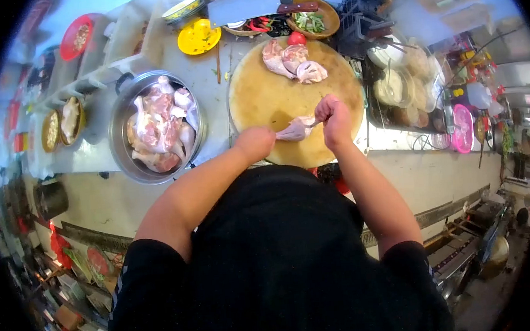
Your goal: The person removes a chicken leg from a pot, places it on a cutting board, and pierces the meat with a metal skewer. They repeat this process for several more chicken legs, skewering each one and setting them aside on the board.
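Observation:
A raw poultry leg (296, 130) is stretched between my two hands, low over the round yellowish cutting board (248, 99). My left hand (257, 142) is closed on its narrow left end. At its right end my right hand (329, 113) is closed in a fist, pinching skin or meat. More raw leg pieces (294, 62) lie at the back of the board beside a tomato (297, 38). To the left, a large metal pot (117, 139) holds several raw pieces (160, 120).
Behind the board lie a cleaver (245, 9), a yellow plate (199, 36) and a bowl of chopped greens (310, 22). A dark rack (362, 20) stands at the back right, with bowls (392, 89) nearer. White bins (136, 36) line the back left.

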The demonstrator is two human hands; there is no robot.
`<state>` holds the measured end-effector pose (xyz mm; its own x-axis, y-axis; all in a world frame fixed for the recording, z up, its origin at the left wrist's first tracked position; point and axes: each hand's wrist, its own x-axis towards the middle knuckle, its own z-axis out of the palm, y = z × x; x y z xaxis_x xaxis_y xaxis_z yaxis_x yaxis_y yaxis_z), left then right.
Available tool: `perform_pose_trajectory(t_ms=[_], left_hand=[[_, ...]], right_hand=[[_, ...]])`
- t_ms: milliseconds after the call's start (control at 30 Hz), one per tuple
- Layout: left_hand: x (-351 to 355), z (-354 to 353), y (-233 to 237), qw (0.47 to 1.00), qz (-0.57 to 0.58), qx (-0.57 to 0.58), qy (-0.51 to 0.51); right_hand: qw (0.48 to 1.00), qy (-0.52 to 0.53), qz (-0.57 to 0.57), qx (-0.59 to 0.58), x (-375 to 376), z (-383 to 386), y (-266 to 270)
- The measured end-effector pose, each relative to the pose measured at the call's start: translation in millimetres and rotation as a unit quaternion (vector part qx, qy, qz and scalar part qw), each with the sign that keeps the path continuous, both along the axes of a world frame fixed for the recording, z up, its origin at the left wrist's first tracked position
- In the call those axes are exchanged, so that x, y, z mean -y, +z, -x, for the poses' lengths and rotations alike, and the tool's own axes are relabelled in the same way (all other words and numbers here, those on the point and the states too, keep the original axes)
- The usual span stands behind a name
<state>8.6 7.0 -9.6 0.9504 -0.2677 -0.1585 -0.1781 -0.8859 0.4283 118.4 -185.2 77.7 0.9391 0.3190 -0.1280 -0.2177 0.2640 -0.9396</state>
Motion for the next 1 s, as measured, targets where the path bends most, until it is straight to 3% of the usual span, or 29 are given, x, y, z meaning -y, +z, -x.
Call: perform_pose_trajectory(t_ms=[67,167,200,333,433,467,700,733,833,933,1000], left_hand=[[0.5,6.6,3.3,1.000,0.010,0.002,-0.013],[7.3,3.2,12.0,0.999,-0.013,-0.040,-0.005],[6.0,3.4,8.5,1.000,-0.004,-0.027,-0.005],[2.9,8.2,7.3,1.000,0.011,-0.007,0.016],[9.0,2.7,4.9,0.999,-0.007,-0.034,0.025],[9.2,-0.1,5.7,0.999,-0.008,-0.029,0.022],[9.7,6.8,5.6,1.000,-0.021,-0.007,0.019],[8.8,5.5,6.2,1.000,-0.012,0.006,0.018],[3.3,8.3,-10.5,0.999,-0.006,0.034,-0.007],[9.2,6.6,9.1,0.999,-0.031,-0.032,0.012],[11.9,10.6,1.0,1.000,-0.024,-0.010,0.008]], right_hand=[[0.998,-0.031,-0.042,-0.016,-3.6,6.7,29.9],[0.999,-0.034,0.017,0.012,8.3,11.1,-1.7],[1.000,0.003,0.003,-0.028,15.6,9.4,-11.7],[0.997,-0.034,-0.066,-0.029,7.9,4.6,29.1],[0.999,-0.040,0.012,-0.001,2.8,15.3,1.2],[0.998,-0.008,-0.026,-0.059,5.0,14.2,-1.8],[0.999,0.001,0.010,0.032,6.3,24.0,4.9],[0.999,0.022,0.004,-0.032,3.9,23.3,1.0],[0.999,0.033,0.030,-0.030,3.0,13.3,6.8],[1.000,-0.016,-0.026,0.006,0.8,17.1,26.6],[0.999,-0.002,-0.012,-0.037,8.3,20.3,-1.5]])
